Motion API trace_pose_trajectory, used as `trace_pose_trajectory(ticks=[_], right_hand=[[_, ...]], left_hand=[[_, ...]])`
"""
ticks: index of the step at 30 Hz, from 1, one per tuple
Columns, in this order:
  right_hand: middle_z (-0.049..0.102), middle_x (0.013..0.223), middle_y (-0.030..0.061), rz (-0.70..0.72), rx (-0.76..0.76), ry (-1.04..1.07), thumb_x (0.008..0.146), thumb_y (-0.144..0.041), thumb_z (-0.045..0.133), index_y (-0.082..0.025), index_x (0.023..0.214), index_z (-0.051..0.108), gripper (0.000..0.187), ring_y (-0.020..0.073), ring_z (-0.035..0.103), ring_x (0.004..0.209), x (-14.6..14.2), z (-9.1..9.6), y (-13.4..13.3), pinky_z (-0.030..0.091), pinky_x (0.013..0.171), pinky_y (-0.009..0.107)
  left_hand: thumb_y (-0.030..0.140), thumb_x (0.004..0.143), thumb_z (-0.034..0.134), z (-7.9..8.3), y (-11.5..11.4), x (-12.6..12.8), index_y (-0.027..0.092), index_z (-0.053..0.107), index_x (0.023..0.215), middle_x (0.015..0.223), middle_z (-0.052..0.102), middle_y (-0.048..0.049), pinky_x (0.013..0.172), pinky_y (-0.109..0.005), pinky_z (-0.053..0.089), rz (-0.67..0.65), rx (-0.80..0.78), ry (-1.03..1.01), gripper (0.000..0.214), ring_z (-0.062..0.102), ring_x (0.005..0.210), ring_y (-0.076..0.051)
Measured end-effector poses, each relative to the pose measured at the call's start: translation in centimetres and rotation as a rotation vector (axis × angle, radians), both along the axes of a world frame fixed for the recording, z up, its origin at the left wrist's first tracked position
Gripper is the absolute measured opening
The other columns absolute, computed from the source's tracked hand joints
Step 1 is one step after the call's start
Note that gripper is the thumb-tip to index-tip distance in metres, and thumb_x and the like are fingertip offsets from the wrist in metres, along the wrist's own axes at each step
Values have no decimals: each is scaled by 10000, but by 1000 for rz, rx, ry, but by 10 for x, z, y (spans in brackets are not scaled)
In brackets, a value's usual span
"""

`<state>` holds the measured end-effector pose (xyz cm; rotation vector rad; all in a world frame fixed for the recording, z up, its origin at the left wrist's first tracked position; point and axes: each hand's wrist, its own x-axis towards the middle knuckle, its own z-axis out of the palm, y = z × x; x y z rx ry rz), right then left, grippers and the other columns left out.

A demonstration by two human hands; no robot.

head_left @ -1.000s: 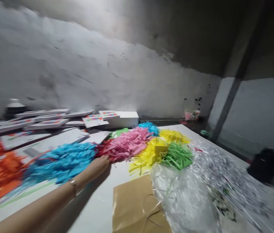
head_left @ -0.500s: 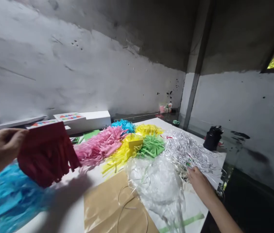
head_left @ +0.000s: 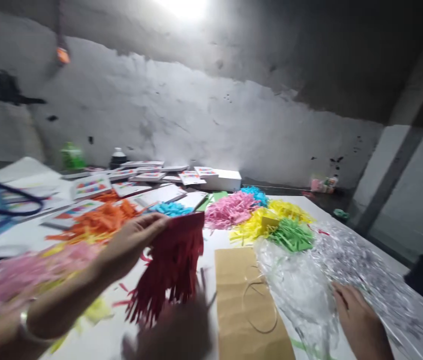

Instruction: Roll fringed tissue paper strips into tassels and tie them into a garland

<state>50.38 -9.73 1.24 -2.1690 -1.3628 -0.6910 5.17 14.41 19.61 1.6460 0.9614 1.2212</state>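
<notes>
On the surface, brown paper lies beside clear plastic; left of the paper hangs a dark red fringe, its band pinched by the left hand. The right hand is near the plastic, its grasp unclear. Holding the fringe up seems the step; moving it needs steady pinching

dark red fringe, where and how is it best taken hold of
Probably by the uncut top band of the dark red fringe, coming from the right. The left grip pinches the band's left end, its right end is free, and the cut strips hang loose below, likely too floppy to hold it by.
</notes>
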Motion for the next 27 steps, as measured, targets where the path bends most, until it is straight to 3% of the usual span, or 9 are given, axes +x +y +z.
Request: trace_pose_trajectory(ticks=[2, 4, 7, 9, 12, 15, 20, 24, 27], right_hand=[[737, 1022, 79, 426, 209, -128, 927, -270, 578, -231, 1134, 675, 231, 244, 707, 950, -79, 4, 18, 550, 869, 362], [731, 968, 71, 689, 339, -76, 926, -168, 562, -227, 1189, 636, 280, 218, 696, 895, -169, 10, 35, 556, 801, 340], [696, 874, 75, 865, 376, 29, 912, -185, 597, -183, 1168, 637, 260, 203, 663, 773, -274, 21, 55, 562, 696, 328], [702, 945, 119, 860, 369, -10, 905, -172, 596, -120, 1241, 614, 341, 232, 673, 836, -306, 24, 64, 576, 726, 354], [705, 914, 92, 831, 375, -1, 882, -75, 586, -131, 1246, 618, 370, 210, 668, 810, -309, 17, 68, 567, 715, 324], [687, 863, 37, 796, 395, 283, 902, -93, 579, -218, 1069, 673, 228, 184, 649, 796, -301, 4, 60, 540, 717, 292], [651, 800, -15, 760, 392, 654, 913, -192, 621, -264, 858, 647, 94, 172, 611, 800, -303, -6, 49, 490, 749, 278], [659, 846, -11, 788, 334, 692, 930, -203, 595, -267, 900, 643, 86, 164, 609, 834, -308, 2, 47, 491, 769, 274], [668, 848, -7, 857, 246, 578, 914, -150, 578, -255, 908, 653, 129, 152, 623, 822, -308, 7, 42, 512, 749, 260]], left_hand=[[495, 775, 731, -30, -33, -6, 94, 704, 852, 645, 654, 32, 521, -149, 396, -90, -106, 1, 408, 534, 567, -98], [554, 783, 720, -61, -65, -5, 125, 706, 838, 674, 676, 10, 518, -177, 419, -149, -205, -33, 432, 564, 587, -127], [592, 797, 708, -101, -105, 4, 152, 717, 939, 819, 743, -44, 592, -232, 496, -202, -328, -136, 462, 646, 681, -183], [625, 822, 671, -123, -123, 9, 170, 712, 1055, 938, 761, -72, 713, -278, 547, -220, -382, -221, 513, 684, 784, -217], [630, 862, 625, -147, -137, 8, 190, 691, 1161, 1102, 744, -95, 953, -342, 523, -236, -398, -324, 537, 682, 1000, -259], [547, 869, 667, -159, -141, 4, 199, 654, 1232, 1239, 698, -114, 1059, -387, 464, -303, -349, -301, 503, 634, 1151, -291], [465, 902, 651, -158, -142, 5, 197, 598, 1249, 1292, 666, -142, 1036, -409, 478, -344, -269, -194, 442, 627, 1177, -307], [437, 924, 608, -154, -141, 11, 190, 588, 1186, 1217, 701, -137, 976, -391, 510, -292, -258, -126, 361, 656, 1129, -301], [440, 929, 587, -157, -141, 14, 180, 614, 1148, 1185, 713, -130, 933, -366, 531, -253, -195, -59, 341, 668, 1093, -294]])
